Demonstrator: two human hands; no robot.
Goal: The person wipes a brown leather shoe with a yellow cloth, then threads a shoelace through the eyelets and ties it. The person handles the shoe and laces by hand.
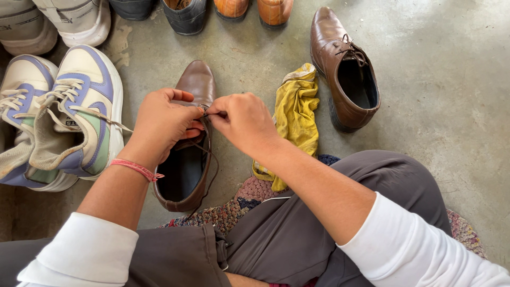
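Brown shoe [187,170] on the floor, its lace [208,139] pinched by left hand [162,121] and right hand [243,121], fingers closed. Yellow cloth [295,114] just beside; sneakers [69,117] left, second shoe [345,69] apart.

Cloth [295,114] between two shoes [190,143]

A worn brown leather shoe [187,154] stands upright on the concrete floor, toe pointing away, its thin dark lace [208,154] loose at the throat.
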